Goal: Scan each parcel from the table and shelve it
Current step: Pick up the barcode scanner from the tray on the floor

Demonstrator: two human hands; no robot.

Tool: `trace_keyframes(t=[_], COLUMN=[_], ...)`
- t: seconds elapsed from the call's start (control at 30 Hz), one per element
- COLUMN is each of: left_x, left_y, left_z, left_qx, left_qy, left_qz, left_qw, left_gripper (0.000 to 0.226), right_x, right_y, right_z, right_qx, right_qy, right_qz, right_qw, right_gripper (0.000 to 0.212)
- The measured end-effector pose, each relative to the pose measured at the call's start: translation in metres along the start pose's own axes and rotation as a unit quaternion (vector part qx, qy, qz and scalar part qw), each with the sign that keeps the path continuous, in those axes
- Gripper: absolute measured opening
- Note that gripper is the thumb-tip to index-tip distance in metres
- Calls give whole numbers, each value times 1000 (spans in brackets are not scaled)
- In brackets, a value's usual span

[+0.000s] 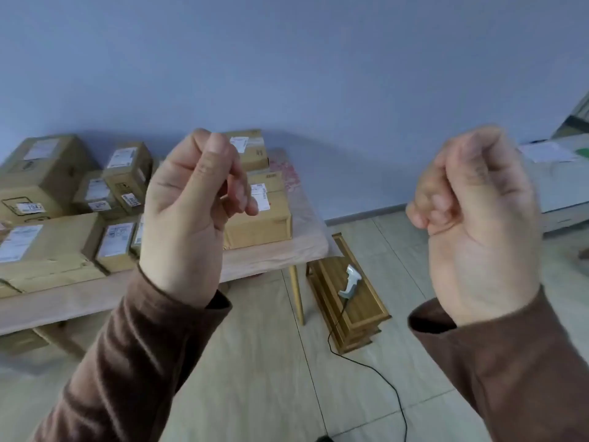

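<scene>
A plain parcel-sorting room: labelled cardboard parcels [258, 218] crowd a wooden table [274, 253], a handheld scanner [350, 282] nearby

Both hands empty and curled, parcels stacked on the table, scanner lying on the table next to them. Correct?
Not quite. The head view shows the scanner lying on the low wooden stand beside the table, not on it. Left hand and right hand are empty.

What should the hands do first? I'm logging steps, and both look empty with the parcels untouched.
Probably lower the right hand to the barcode scanner lying on the small wooden stand beside the table: both fists hold nothing, and scanning precedes shelving.
</scene>
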State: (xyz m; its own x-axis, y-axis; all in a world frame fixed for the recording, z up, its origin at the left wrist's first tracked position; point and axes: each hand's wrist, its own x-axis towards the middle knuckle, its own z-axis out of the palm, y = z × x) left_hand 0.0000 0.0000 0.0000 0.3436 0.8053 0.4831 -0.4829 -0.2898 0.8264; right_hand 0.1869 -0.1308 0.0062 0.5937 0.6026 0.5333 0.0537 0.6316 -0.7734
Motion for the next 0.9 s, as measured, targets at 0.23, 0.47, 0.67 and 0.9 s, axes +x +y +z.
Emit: trace_keyframes(t=[0.23, 0.47, 0.67, 0.9], left_x=[14, 30, 46, 60], left_y=[-102, -188, -254, -328], left_z=[17, 11, 8, 25], left_qx=[35, 41, 62, 100], left_qy=[5, -7, -35, -54], left_qz=[-141, -235, -316, -409], left_qw=[989, 971, 946, 906], left_gripper=[29, 29, 37, 37], right_x=[12, 29, 28, 29], right_y=[74, 141, 208, 266], right_z=[-47, -71, -88, -134], right_qx=[-45, -67, -114, -169], right_qy=[53, 74, 128, 151], right_qz=[145, 226, 284, 361], right_qw=[987, 969, 943, 905], right_gripper=[25, 26, 21, 26])
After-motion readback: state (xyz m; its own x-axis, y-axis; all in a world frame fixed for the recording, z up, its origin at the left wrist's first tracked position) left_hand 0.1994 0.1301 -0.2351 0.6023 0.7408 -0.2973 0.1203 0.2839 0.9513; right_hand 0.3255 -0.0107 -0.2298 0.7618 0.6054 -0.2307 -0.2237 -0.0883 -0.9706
